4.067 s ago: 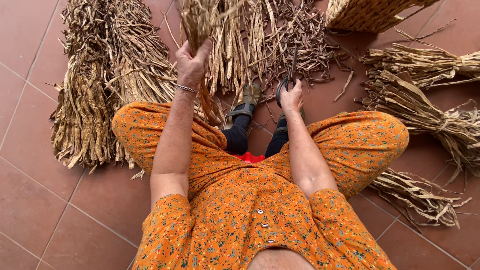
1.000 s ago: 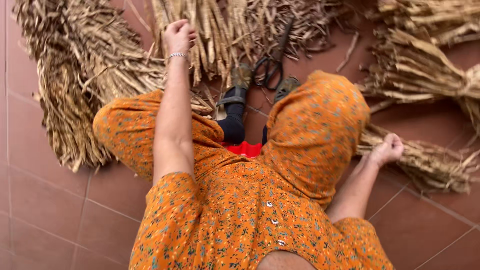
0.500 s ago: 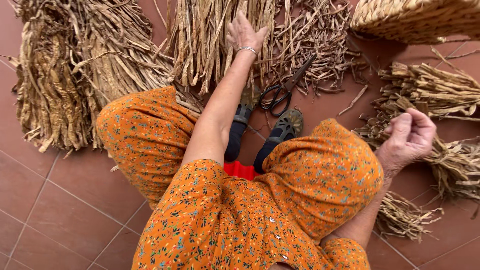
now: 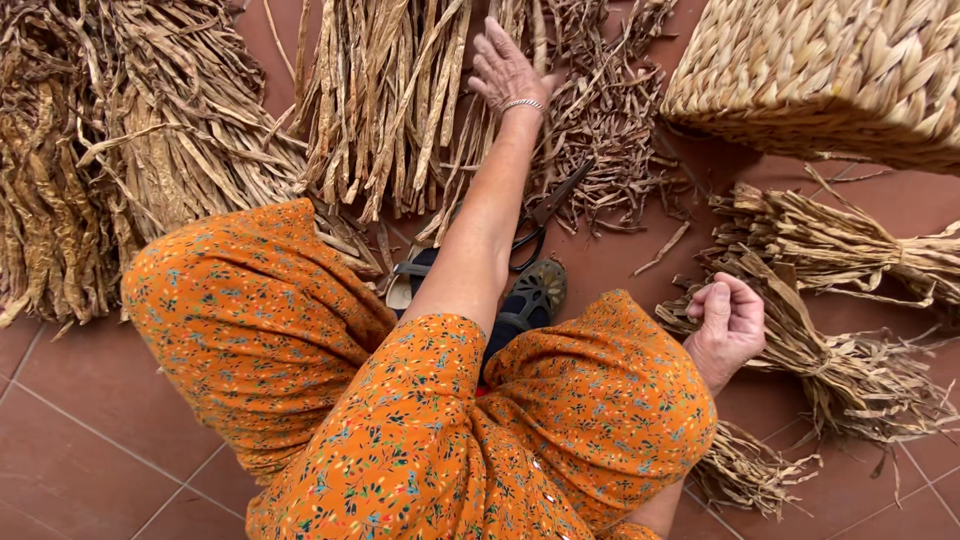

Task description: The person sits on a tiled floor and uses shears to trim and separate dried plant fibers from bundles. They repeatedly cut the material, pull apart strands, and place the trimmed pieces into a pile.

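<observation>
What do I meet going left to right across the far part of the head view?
Big heap of dried leaves → upright bundle of dried strips → left hand → scissors → woven basket.

My left hand (image 4: 505,68) slid deeper onto dried strips (image 4: 385,100); right hand (image 4: 728,322) curled shut, dropped toward tied bundle (image 4: 850,370).

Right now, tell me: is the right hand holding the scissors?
No. The right hand is curled, near a tied bundle, while the scissors lie on the floor beside the outstretched left arm.
</observation>
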Demonstrator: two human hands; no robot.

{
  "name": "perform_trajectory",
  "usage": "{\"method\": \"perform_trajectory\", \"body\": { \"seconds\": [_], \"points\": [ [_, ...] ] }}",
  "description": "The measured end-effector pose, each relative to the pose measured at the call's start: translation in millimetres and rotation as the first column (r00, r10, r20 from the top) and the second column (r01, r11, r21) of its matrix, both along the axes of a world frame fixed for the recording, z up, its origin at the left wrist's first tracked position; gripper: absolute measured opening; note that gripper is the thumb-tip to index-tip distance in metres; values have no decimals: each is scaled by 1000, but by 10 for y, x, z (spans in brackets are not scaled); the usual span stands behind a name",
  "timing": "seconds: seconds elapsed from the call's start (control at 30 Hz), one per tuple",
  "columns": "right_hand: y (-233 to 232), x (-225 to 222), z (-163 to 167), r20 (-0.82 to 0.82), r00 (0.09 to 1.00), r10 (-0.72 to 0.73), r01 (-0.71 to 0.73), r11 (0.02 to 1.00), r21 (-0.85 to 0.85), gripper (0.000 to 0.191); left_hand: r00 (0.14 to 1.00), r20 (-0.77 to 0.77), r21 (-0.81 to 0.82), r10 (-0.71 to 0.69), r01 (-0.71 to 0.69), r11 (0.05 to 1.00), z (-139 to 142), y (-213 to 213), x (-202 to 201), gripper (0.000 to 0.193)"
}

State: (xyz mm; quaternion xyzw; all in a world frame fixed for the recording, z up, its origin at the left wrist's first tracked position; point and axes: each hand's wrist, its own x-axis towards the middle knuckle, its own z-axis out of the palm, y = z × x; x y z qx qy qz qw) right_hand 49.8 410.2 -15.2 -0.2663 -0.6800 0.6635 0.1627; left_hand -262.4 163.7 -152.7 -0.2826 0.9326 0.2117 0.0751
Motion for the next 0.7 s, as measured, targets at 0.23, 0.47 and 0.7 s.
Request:
{"method": "perform_trajectory", "body": {
  "seconds": [0.23, 0.47, 0.7],
  "points": [
    [82, 31, -56, -52, 998, -42, 41, 999, -7, 11, 965, 232, 342, 124, -200, 918, 104, -548, -153, 53],
    [76, 101, -20, -62, 998, -23, 24, 1000, 18, 10, 972, 237, 848, 1, -207, 487, 430, -1270, -84, 63],
    [-284, -285, 397, 60, 985, 164, -170, 976, 137, 11, 983, 165, 934, -81, -129, 333, 312, -1434, 204, 80]
  ]
}}
